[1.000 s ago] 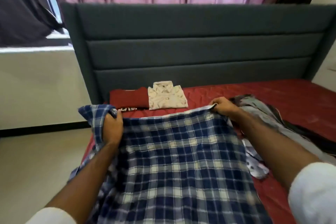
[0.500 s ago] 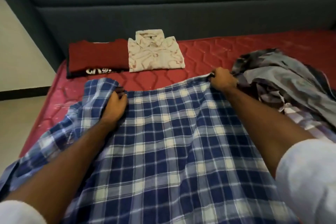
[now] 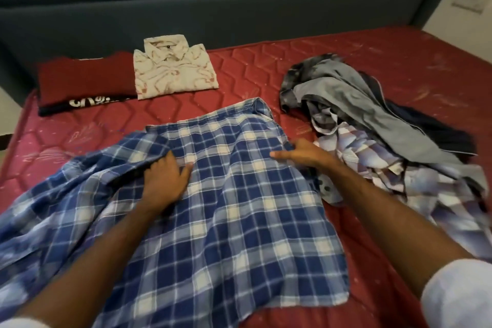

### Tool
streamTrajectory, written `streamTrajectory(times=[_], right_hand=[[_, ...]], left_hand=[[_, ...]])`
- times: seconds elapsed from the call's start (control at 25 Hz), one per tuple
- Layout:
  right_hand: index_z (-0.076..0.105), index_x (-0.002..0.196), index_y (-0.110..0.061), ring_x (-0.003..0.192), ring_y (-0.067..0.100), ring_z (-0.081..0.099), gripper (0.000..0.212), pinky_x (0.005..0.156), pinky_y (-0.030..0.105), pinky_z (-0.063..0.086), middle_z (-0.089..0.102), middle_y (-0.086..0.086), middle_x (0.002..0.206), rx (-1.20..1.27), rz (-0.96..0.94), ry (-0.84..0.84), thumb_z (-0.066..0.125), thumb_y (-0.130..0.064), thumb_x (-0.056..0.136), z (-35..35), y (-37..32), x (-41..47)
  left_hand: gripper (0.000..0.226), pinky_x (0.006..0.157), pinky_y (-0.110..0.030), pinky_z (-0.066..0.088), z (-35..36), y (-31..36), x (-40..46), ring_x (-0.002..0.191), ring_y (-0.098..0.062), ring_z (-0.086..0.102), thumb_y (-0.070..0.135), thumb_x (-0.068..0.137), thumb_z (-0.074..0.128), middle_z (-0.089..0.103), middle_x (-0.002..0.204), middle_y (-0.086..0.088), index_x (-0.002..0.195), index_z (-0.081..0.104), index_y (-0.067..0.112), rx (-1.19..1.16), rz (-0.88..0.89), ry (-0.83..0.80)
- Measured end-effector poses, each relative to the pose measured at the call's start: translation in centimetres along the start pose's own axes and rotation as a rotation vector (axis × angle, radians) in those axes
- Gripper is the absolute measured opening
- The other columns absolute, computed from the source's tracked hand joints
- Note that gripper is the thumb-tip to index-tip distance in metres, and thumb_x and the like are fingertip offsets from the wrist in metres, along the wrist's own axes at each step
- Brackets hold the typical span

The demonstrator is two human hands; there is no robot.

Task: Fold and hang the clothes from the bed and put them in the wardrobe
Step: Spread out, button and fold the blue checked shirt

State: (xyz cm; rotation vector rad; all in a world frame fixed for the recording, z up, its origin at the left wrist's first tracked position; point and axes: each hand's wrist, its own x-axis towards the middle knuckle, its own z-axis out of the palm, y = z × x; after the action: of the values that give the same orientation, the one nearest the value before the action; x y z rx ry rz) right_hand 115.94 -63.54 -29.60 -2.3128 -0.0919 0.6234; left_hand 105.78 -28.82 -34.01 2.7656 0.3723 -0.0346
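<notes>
We look down at a bed with a red quilted mattress (image 3: 346,66) and a dark grey padded headboard (image 3: 239,2). A blue and white plaid shirt (image 3: 226,208) lies spread across the near part of the mattress, its collar end pointing toward the headboard and its left side bunched in loose folds.

Our left hand (image 3: 165,178) rests palm down on the shirt, left of its middle, fingers spread and relaxed, so that grip is released; a fold of cloth rises just beside the fingertips. Our right hand (image 3: 298,154) lies on the shirt's right edge with fingers stretched out flat toward the left, also released, pressing rather than grasping the fabric.

Near the headboard, two folded garments sit side by side and touching: a dark red shirt (image 3: 85,80) with white lettering on a black band along its near edge, and to its right a cream patterned shirt (image 3: 173,69), collar up.

To the right of the plaid shirt lies an unfolded heap of clothes (image 3: 372,125), grey, navy and pale checked.
</notes>
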Motion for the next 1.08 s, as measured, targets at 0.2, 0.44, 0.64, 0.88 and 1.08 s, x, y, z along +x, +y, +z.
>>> streamTrajectory(times=[0.2, 0.44, 0.64, 0.88, 1.08], right_hand=[[0.061, 0.07, -0.011, 0.067, 0.021, 0.06, 0.042, 0.068, 0.032, 0.042, 0.059, 0.003, 0.065, -0.101, -0.002, 0.318, 0.08, -0.046, 0.083, -1.2, 3.5, -2.5], [0.072, 0.089, -0.019, 0.075, 0.01, 0.068, 0.06, 0.076, 0.025, 0.053, 0.074, -0.003, 0.084, -0.008, 0.19, -0.22, 0.08, -0.075, 0.067, -2.1, 3.7, -8.4], [0.069, 0.11, -0.004, 0.084, 0.019, 0.075, 0.029, 0.078, 0.032, 0.061, 0.078, 0.008, 0.098, 0.421, 0.164, -0.118, 0.076, -0.024, 0.09, -1.5, 5.5, -12.0], [0.063, 0.126, -0.02, 0.108, 0.021, 0.071, 0.054, 0.09, 0.041, 0.059, 0.073, 0.003, 0.12, 0.336, 0.148, -0.257, 0.088, -0.031, 0.079, 0.3, 9.2, -17.1], [0.058, 0.116, -0.009, 0.095, 0.025, 0.068, 0.041, 0.085, 0.04, 0.059, 0.069, 0.012, 0.116, 0.14, 0.156, 0.099, 0.078, -0.004, 0.081, -0.7, 10.3, -19.0]], left_hand=[[0.087, 0.109, -0.055, 0.038, 0.9, 2.2, -3.7, 0.136, -0.039, 0.046, 0.073, 0.096, 0.027, 0.043, 0.153, -0.02, 0.153, 0.029, 0.006, 0.139, 0.08, -0.134], [0.073, 0.095, -0.048, 0.052, -1.6, 3.8, -2.4, 0.112, -0.035, 0.062, 0.068, 0.097, 0.036, 0.062, 0.128, -0.02, 0.125, 0.054, 0.003, 0.34, 0.062, -0.2], [0.048, 0.093, -0.05, 0.05, -0.4, 7.8, -6.0, 0.117, -0.032, 0.057, 0.056, 0.102, 0.037, 0.056, 0.132, -0.013, 0.126, 0.048, 0.015, 0.239, 0.332, -0.223], [0.101, 0.12, -0.062, 0.021, 1.4, 6.9, -12.1, 0.155, -0.033, 0.011, 0.083, 0.082, -0.01, 0.008, 0.169, -0.007, 0.161, 0.014, 0.024, 0.317, 0.422, -0.247], [0.085, 0.117, -0.062, 0.028, 1.3, 6.0, -17.0, 0.154, -0.032, 0.016, 0.073, 0.089, 0.007, 0.015, 0.168, -0.006, 0.159, 0.021, 0.026, 0.392, 0.523, -0.235]])
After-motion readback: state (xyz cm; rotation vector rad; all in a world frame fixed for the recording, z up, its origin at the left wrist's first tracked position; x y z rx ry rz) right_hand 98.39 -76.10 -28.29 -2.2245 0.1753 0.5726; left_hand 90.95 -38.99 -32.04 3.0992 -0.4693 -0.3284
